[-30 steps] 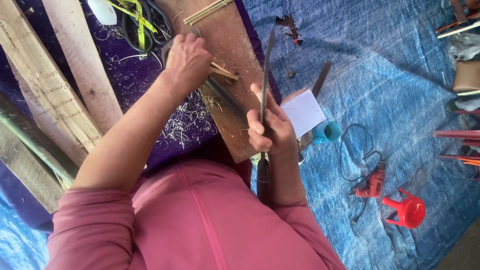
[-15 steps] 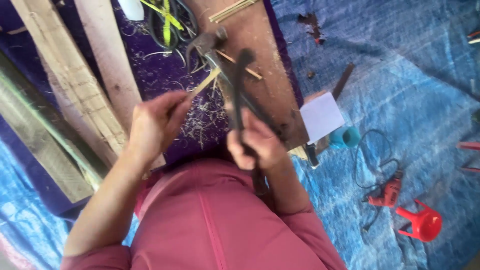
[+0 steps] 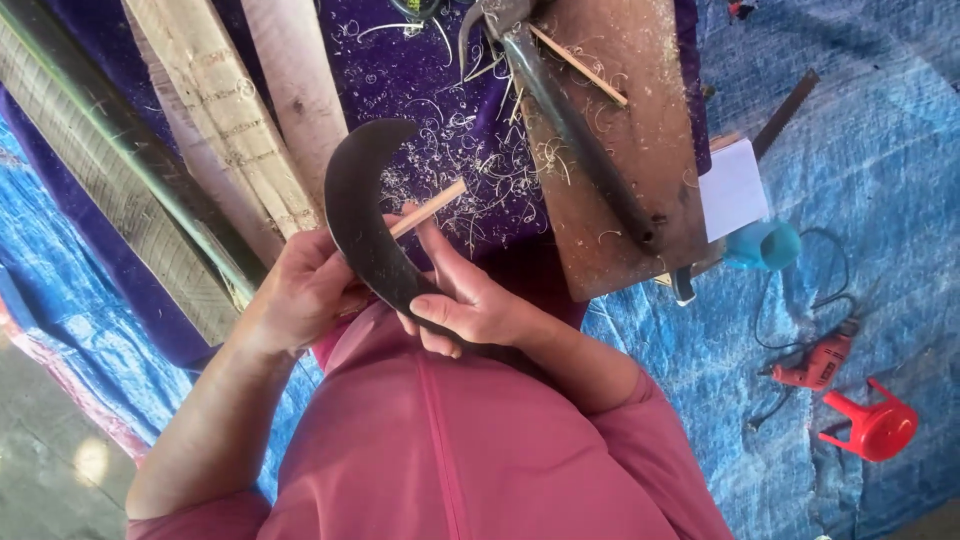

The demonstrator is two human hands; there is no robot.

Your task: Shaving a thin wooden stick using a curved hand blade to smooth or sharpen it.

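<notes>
Curved dark blade (image 3: 362,215), sickle-shaped, matte, at frame centre-left. Right hand (image 3: 470,300) closed round its lower end. Thin pale wooden stick (image 3: 428,208) crosses behind blade; left hand (image 3: 305,290) closed on stick's near end. Behind: purple cloth (image 3: 420,110) strewn with curled shavings, worn brown board (image 3: 625,130), rough planks (image 3: 215,120) upper left. Blue tarp (image 3: 880,200) right, red drill (image 3: 815,368) on it.

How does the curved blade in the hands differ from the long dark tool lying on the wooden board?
The curved blade is broad and sickle-shaped; the long dark tool is narrow and straight with a hooked head. The blade is held up by the right hand, close to the thin stick that the left hand holds; the tool lies untouched on the wooden board. Both are dark metal with shavings around them.
</notes>
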